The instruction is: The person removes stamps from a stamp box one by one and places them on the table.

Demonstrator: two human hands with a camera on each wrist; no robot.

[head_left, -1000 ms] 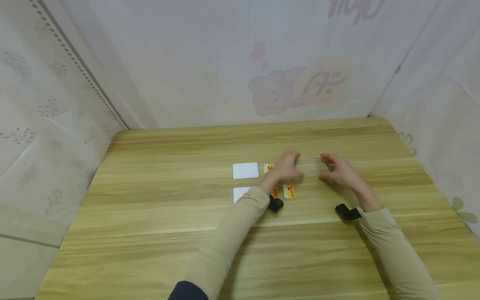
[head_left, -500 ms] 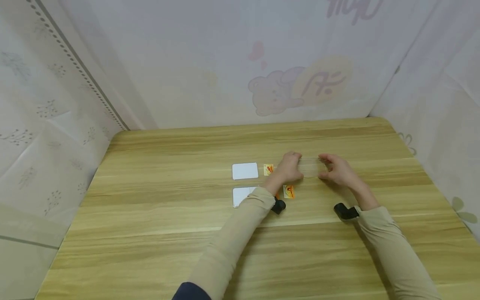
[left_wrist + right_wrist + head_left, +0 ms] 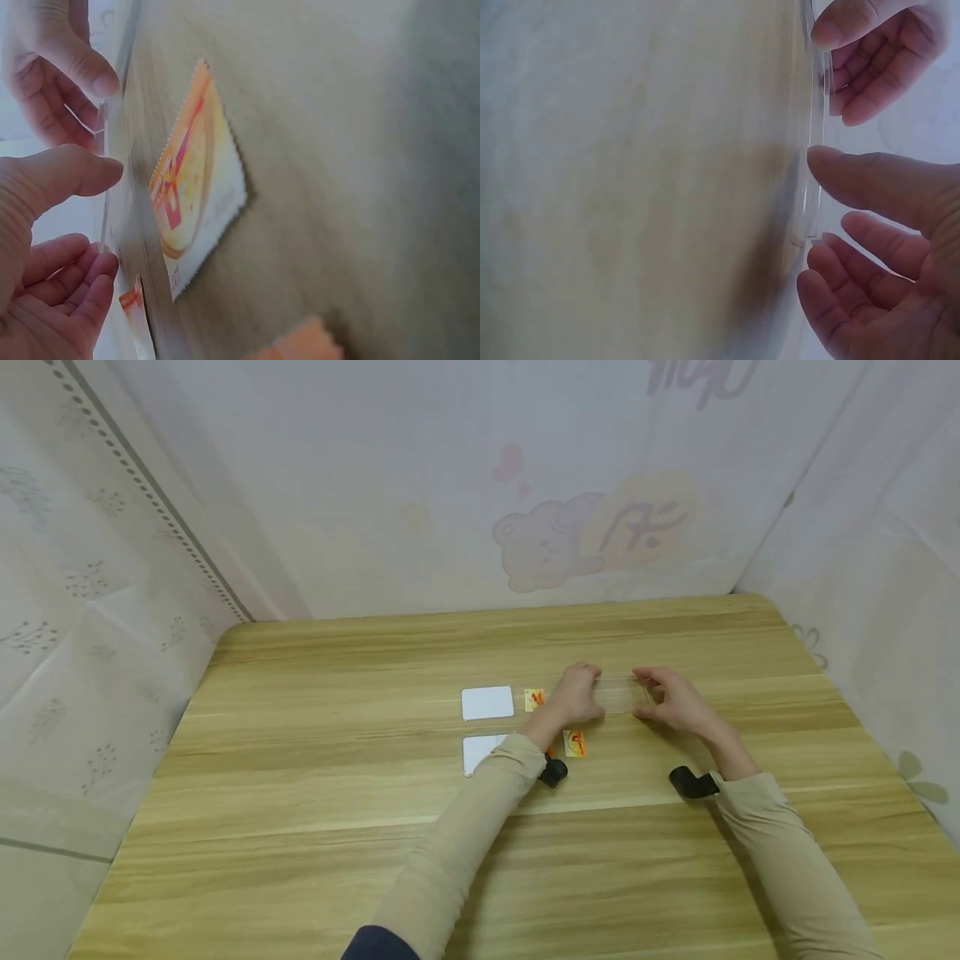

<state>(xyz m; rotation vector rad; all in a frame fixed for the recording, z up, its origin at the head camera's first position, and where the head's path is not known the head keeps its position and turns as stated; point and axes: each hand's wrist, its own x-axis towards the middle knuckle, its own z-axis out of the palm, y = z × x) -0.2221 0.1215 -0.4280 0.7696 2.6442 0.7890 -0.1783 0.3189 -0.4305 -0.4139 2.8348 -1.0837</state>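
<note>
A clear, flat rectangular plastic case [image 3: 618, 696] lies on or just above the table between the two hands. My left hand [image 3: 577, 695] holds its left end, thumb on the near edge and fingers on the far side. At the right end, my right hand [image 3: 673, 697] grips it in the same way, as the right wrist view shows along the clear edge [image 3: 815, 150]. Just in front of the case lies a stamp with serrated edges [image 3: 575, 743], orange and yellow. Another stamp [image 3: 534, 699] is left of the left hand, and a third is mostly hidden by that wrist.
Two white rounded rectangles, one farther back [image 3: 487, 702] and one nearer [image 3: 480, 753], lie left of the stamps. The left sleeve covers part of the nearer one. Black wrist cameras stick out from both sleeves. A printed curtain hangs behind the wooden table [image 3: 315, 718].
Almost nothing differs. Both hands keep their hold on the clear case, and the whole head view has shifted slightly.
</note>
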